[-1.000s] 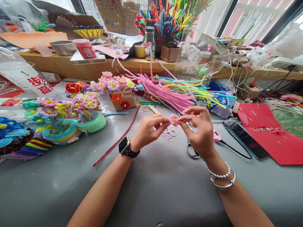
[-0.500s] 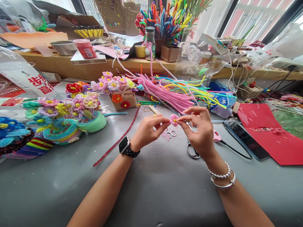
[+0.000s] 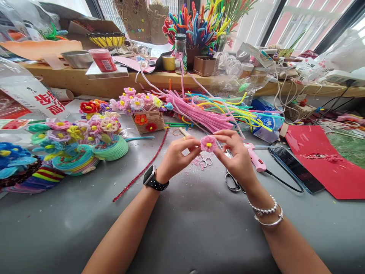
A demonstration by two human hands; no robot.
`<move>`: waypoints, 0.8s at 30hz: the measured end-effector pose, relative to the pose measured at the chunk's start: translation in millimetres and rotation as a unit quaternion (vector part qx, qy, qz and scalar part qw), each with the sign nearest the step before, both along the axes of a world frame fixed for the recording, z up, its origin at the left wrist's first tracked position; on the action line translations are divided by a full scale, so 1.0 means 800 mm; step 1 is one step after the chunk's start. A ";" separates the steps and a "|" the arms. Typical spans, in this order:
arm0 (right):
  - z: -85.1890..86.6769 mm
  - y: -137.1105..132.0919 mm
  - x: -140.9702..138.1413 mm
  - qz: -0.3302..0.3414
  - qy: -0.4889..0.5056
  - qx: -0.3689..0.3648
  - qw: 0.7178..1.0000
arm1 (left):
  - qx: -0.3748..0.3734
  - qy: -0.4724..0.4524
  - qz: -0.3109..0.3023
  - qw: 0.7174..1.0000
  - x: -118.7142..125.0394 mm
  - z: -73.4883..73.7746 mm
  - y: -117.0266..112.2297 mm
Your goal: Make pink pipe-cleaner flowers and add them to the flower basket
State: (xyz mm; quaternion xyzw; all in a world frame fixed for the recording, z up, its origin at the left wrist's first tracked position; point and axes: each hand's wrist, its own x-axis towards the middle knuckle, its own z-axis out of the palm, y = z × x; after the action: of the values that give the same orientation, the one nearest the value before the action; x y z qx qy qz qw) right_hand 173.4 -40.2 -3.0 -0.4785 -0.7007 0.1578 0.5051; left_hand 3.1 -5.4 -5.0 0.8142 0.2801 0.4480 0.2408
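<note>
A small pink pipe-cleaner flower with a yellow centre is held up between my two hands, its face turned toward me. My left hand pinches its left edge between thumb and fingers. On the other side, my right hand grips the flower's right edge with thumb and fingertips. Below the flower lie small scissors among pink fuzz scraps. A larger pair of scissors rests partly under my right hand, with one black handle loop showing.
A bundle of pink pipe cleaners lies beyond my hands. Right of them are a pink glue gun, a phone and a red sheet. A red tinsel stem, a flower basket and pipe-cleaner flower pots stand left.
The pink flower has turned so its face and yellow centre show fully. My right fingers have shifted to its right edge and spread slightly; the glue gun is less covered.
</note>
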 end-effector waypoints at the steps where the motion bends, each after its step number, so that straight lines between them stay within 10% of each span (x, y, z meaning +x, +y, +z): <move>1: -0.001 0.000 -0.001 0.031 0.012 -0.017 0.999 | -0.007 -0.006 -0.004 1.000 0.000 0.001 0.000; 8: -0.005 -0.001 -0.007 0.120 0.102 -0.074 0.985 | -0.023 -0.010 -0.035 0.999 0.001 0.000 0.000; 24: -0.010 -0.002 -0.013 0.072 0.146 -0.042 0.986 | -0.010 -0.005 -0.054 0.998 0.004 -0.003 0.001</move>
State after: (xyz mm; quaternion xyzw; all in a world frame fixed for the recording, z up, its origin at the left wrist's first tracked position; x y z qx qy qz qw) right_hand 163.4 -42.1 -11.2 -0.4196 -0.6448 0.2909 0.5688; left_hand 6.4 -4.8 -7.3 0.8233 0.2392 0.4358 0.2740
